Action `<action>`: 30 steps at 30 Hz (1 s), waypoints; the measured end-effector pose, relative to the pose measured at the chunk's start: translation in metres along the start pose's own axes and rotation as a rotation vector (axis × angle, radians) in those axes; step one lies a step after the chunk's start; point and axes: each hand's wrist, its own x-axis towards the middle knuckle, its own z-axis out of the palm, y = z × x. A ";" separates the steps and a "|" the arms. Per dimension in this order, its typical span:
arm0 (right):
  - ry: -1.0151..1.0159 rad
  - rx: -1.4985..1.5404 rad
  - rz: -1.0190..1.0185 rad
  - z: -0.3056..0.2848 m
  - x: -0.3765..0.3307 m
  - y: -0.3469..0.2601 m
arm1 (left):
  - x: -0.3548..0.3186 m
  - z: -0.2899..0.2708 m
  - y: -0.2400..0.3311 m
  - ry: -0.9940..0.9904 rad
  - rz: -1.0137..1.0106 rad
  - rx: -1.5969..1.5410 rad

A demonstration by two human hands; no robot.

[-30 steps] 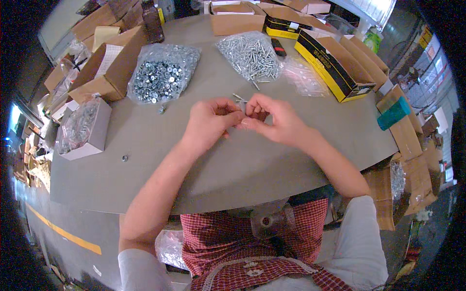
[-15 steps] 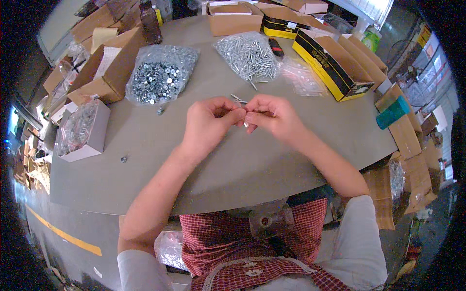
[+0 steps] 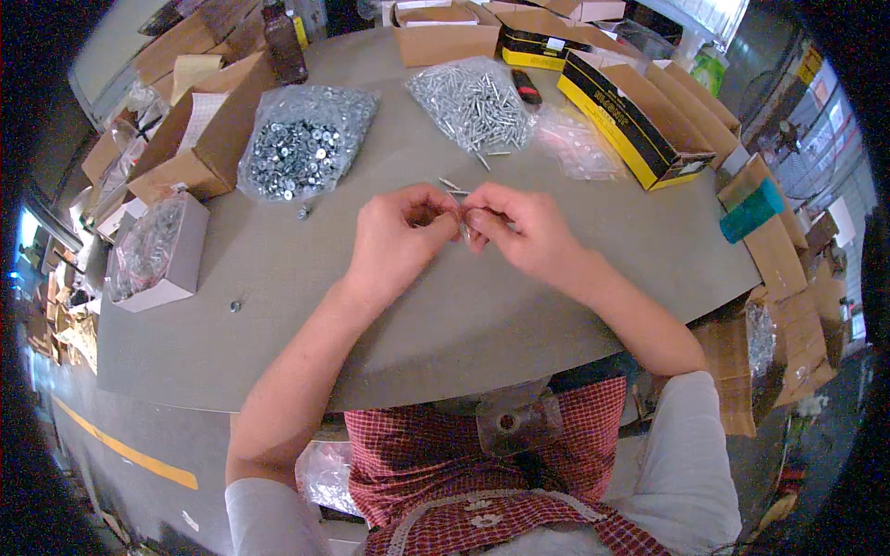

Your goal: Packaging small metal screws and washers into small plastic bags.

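Note:
My left hand [image 3: 403, 227] and my right hand [image 3: 521, 227] meet over the middle of the table, thumbs and fingertips pinched together. Between them is something small and shiny, mostly hidden by the fingers, and I cannot make out its kind. Just beyond the fingertips lie a few loose metal pins [image 3: 451, 185]. Farther back a clear bag of metal pins [image 3: 471, 102] lies open, with several spilled at its near edge. To the left lies a clear bag of washer-like metal parts [image 3: 301, 153], with a small metal part [image 3: 303, 212] beside it.
Another small metal part [image 3: 235, 306] lies at the left on the grey table [image 3: 278, 343]. A white box [image 3: 176, 264] holds bagged parts. Cardboard boxes [image 3: 218, 139] stand at the left. Flat clear bags [image 3: 579, 148], a black-and-yellow box [image 3: 630, 125] and a teal roll [image 3: 751, 211] are at the right.
My thumbs and fingertips have shifted slightly while staying pinched together. The small shiny thing between them shows a little differently. The bags and boxes have stayed in place.

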 end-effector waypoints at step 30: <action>-0.027 -0.458 -0.536 -0.018 0.008 -0.014 | 0.004 -0.013 0.005 -0.031 -0.060 0.110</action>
